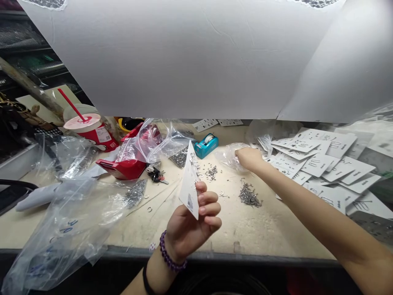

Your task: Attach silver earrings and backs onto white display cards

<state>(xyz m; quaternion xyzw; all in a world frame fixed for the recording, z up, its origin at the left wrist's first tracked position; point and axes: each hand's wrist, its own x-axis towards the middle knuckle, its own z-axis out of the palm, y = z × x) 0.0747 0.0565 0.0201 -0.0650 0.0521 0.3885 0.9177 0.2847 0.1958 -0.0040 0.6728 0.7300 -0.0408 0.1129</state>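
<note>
My left hand (pixel 193 225) holds a white jewelry card (pixel 189 188) upright, pinched near its lower edge between thumb and fingers. The card is turned almost edge-on, with small metal pieces along its right side. My right hand (pixel 249 159) is stretched forward at a small clear plastic bag (pixel 231 157). Its fingers are curled, and their tips are hidden from me, so what they grip is unclear. Between the hands lie a loose scatter of tiny metal pieces (pixel 211 173) and a denser pile of small metal studs (pixel 250 195).
Many finished-looking white cards (pixel 319 164) are heaped at the right. A teal tape dispenser (pixel 206 145) stands behind the scatter. Leftward are a red holder (pixel 123 169), keys (pixel 156 174), a drink cup (pixel 92 132) and large plastic bags (pixel 70 229). A white panel (pixel 196 61) overhangs the back.
</note>
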